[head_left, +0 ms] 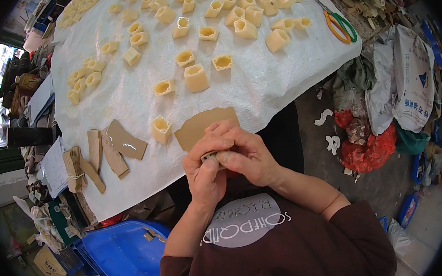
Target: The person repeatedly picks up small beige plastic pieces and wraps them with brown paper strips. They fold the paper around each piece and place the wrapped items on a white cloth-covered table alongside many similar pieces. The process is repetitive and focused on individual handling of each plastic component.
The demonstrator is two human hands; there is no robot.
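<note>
Ahead of your grip, a work table draped in a white woven sheet (259, 91) fills most of the view, with cluttered shelves beyond its left edge and a concrete floor to the right of your hands, where white sacks (409, 87) and red mesh bags (372, 149) are heaped. Below and left of your hands sits a blue plastic crate (121, 255). Dozens of small pale yellow square cups (196, 77), hollow on top, are scattered across the sheet well beyond your grip, and one single cup (161, 129) stands just to its left. Further left lie loose tan strips (120, 146) and a tied bundle of them (74, 170). Far ahead to the right, orange-and-green handled scissors (339, 24) rest near the table corner. Your left hand (205, 170) and right hand (248, 154) are pressed together at the table's near edge, both pinched closed on a tan sheet piece (202, 126). It is flat, matte and wavy along its top edge, fanning out ahead from your fingers over the white sheet, its lower end bent and hidden between your fingertips.
</note>
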